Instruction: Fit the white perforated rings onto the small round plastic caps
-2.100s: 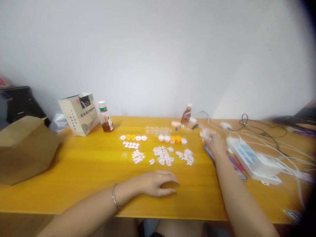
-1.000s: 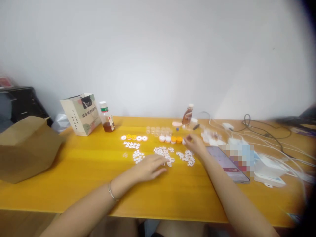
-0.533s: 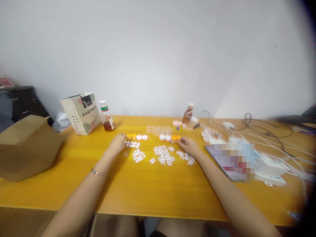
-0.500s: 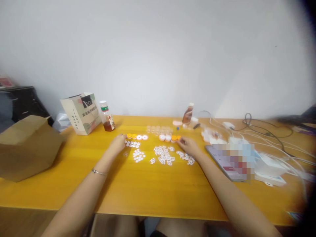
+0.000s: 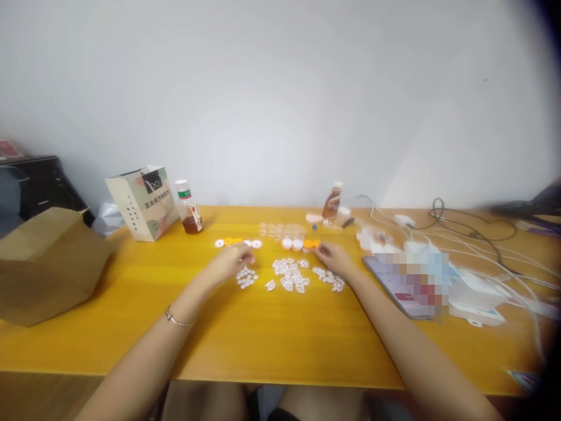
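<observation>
On the yellow surface point(image 5: 131, 327) a row of orange and white rings point(image 5: 236, 242) is lined up, and many little white bits point(image 5: 302, 276) lie loose. The left hand point(image 5: 230, 262) curls over small white dots point(image 5: 246, 278); whether its grip holds one, I cannot tell. The right hand point(image 5: 329, 256) pinches at the orange caps point(image 5: 307, 244).
</observation>
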Demonstrator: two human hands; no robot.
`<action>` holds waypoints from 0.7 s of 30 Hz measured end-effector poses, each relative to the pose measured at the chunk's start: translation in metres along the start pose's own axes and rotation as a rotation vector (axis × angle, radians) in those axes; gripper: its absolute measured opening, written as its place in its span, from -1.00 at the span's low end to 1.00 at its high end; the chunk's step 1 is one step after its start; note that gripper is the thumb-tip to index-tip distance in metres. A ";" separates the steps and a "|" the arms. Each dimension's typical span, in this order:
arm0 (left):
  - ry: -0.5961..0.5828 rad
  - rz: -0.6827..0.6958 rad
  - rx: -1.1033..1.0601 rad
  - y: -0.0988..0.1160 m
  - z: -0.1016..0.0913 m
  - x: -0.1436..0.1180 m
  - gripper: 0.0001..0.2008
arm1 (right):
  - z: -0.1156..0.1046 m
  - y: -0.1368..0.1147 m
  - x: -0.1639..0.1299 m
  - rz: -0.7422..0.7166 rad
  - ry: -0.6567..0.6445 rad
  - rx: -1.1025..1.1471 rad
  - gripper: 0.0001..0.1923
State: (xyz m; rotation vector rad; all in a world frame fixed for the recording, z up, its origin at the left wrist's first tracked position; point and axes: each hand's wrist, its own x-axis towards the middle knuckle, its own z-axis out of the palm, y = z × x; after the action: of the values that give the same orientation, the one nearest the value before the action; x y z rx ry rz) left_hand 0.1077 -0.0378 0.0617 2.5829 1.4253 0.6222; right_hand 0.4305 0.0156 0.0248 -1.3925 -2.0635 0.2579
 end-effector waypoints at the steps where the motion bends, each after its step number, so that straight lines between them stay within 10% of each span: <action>1: -0.075 0.090 -0.061 0.011 0.003 -0.002 -0.87 | 0.000 0.000 0.000 0.001 0.001 -0.001 -0.64; 8: -0.293 0.304 -0.210 0.046 0.023 -0.012 -0.95 | 0.001 0.001 -0.001 -0.006 0.017 -0.006 -0.62; 21: -0.159 0.195 -0.297 0.031 0.023 -0.004 -0.83 | 0.000 0.000 0.000 0.000 0.012 0.003 -0.64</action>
State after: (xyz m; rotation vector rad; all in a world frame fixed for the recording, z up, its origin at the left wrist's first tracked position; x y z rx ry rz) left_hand 0.1396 -0.0566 0.0487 2.4846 0.9609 0.5866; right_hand 0.4305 0.0158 0.0243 -1.3886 -2.0527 0.2516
